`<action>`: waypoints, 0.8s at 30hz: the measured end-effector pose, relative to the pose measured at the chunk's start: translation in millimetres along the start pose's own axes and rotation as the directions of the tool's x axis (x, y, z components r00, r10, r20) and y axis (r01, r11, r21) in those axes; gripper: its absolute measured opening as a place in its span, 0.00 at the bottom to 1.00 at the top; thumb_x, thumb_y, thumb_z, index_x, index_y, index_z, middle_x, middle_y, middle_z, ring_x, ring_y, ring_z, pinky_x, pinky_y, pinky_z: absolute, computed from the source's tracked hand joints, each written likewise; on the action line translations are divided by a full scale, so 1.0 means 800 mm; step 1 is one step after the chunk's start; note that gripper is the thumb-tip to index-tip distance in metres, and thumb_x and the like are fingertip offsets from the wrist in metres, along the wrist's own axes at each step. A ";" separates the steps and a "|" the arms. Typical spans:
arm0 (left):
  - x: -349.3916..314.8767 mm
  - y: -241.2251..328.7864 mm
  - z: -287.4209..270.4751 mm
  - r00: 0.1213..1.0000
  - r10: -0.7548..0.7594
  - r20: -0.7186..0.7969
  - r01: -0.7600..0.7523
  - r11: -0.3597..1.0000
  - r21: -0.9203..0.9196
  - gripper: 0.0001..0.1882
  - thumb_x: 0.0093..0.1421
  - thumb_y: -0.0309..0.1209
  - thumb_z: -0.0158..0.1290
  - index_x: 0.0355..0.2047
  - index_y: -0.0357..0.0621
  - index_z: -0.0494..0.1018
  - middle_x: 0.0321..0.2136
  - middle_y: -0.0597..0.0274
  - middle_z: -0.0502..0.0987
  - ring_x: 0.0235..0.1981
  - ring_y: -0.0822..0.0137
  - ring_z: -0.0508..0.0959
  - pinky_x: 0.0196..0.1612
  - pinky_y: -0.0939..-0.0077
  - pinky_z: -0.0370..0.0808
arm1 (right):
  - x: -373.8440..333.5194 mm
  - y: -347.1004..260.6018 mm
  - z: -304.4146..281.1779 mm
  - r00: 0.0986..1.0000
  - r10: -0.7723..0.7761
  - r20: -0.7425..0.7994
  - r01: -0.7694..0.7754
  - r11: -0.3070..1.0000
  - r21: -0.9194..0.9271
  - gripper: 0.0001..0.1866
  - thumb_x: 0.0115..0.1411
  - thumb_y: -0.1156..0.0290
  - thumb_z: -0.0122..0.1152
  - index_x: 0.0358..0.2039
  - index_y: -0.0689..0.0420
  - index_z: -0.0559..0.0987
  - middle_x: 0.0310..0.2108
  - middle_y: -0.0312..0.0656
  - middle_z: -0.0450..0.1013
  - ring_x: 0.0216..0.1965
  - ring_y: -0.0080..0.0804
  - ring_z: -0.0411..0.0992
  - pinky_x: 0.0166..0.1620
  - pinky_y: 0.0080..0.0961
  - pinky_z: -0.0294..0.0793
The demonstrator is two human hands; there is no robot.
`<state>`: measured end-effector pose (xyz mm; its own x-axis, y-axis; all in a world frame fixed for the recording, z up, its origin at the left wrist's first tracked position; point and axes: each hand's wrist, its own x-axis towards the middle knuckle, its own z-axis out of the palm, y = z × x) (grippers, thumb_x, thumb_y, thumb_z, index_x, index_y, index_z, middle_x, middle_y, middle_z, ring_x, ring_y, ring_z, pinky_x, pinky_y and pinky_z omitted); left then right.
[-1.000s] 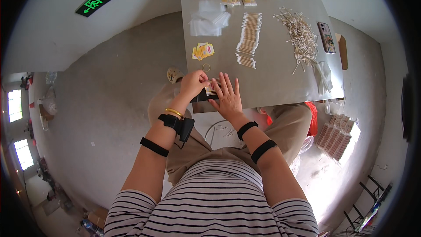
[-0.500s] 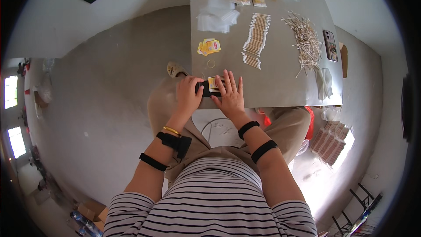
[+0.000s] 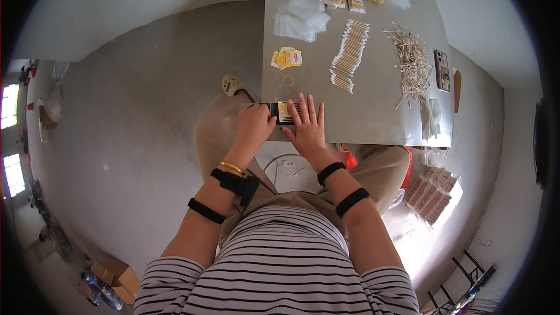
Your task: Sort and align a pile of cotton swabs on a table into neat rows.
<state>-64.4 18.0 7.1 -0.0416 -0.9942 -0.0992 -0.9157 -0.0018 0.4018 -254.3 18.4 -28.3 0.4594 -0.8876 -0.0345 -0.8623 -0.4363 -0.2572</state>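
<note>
At the table's near edge, a flat black tray (image 3: pixel 273 109) carries a yellow-and-white card (image 3: pixel 285 110) with a row of cotton swabs (image 3: pixel 296 114) beside and under it. My left hand (image 3: pixel 255 126) is closed over the tray's left end, its fingers curled and thumb pressed in. My right hand (image 3: pixel 307 131) lies flat over the swabs and the card's right side, fingers spread, hiding part of them. Just beyond the tray are a thin pale ring (image 3: pixel 288 81) and a small pile of yellow cards (image 3: pixel 287 58).
A neat row of swabs (image 3: pixel 351 49) lies mid-table, with a loose heap of swabs (image 3: pixel 413 64) to its right. Clear plastic bags (image 3: pixel 300 20), filled packs (image 3: pixel 355 3) and a phone (image 3: pixel 442 71) also lie on the grey table (image 3: pixel 379 111). Bundled packs (image 3: pixel 432 195) sit on the floor at right.
My left hand's fingers have curled further over the tray's left end. My right hand stays flat on the swabs. The whole view has shifted slightly.
</note>
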 end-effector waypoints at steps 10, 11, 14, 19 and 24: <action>0.044 0.035 -0.002 0.953 -0.111 0.282 0.006 0.937 0.350 0.08 0.54 0.38 0.60 0.28 0.48 0.84 0.27 0.61 0.84 0.33 0.57 0.84 0.45 0.56 0.70 | 0.000 -0.012 0.004 1.000 0.023 0.012 -0.023 1.000 -0.007 0.45 0.66 0.40 0.51 0.77 0.42 0.48 0.78 0.44 0.39 0.78 0.50 0.35 0.74 0.61 0.32; 0.046 0.035 0.000 0.946 -0.131 0.297 0.008 0.925 0.380 0.09 0.55 0.38 0.60 0.29 0.49 0.84 0.28 0.60 0.84 0.34 0.57 0.84 0.46 0.55 0.69 | 0.000 -0.013 0.005 1.000 0.020 0.011 -0.020 1.000 -0.024 0.45 0.66 0.38 0.50 0.77 0.42 0.49 0.78 0.44 0.40 0.78 0.50 0.35 0.74 0.62 0.33; 0.048 0.023 0.004 0.945 -0.171 0.280 0.065 0.934 0.352 0.10 0.54 0.40 0.60 0.30 0.49 0.84 0.28 0.60 0.84 0.33 0.56 0.83 0.46 0.56 0.68 | 0.000 -0.012 0.006 1.000 0.023 0.006 -0.023 0.999 -0.032 0.45 0.66 0.37 0.49 0.76 0.42 0.49 0.78 0.43 0.40 0.78 0.50 0.35 0.74 0.62 0.34; 0.041 -0.031 0.010 0.953 -0.184 0.241 0.192 0.981 -0.011 0.09 0.53 0.41 0.59 0.26 0.51 0.81 0.26 0.63 0.82 0.31 0.56 0.82 0.45 0.57 0.68 | 0.000 -0.011 0.002 1.000 0.014 0.012 -0.013 0.999 -0.030 0.45 0.65 0.37 0.50 0.76 0.41 0.49 0.78 0.43 0.41 0.78 0.51 0.36 0.74 0.62 0.34; 0.043 -0.032 0.002 0.934 -0.181 0.308 0.214 0.974 -0.078 0.10 0.53 0.42 0.59 0.25 0.51 0.79 0.25 0.64 0.82 0.31 0.57 0.81 0.43 0.57 0.69 | -0.001 -0.010 0.004 1.000 -0.016 0.010 0.016 1.000 -0.013 0.44 0.65 0.36 0.49 0.76 0.39 0.50 0.78 0.41 0.40 0.77 0.53 0.35 0.73 0.66 0.32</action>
<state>-43.1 -16.1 -8.4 0.0034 -0.8951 -0.4459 -0.8692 -0.2231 0.4413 -246.9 23.3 -29.5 0.4754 -0.8789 -0.0401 -0.8573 -0.4525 -0.2455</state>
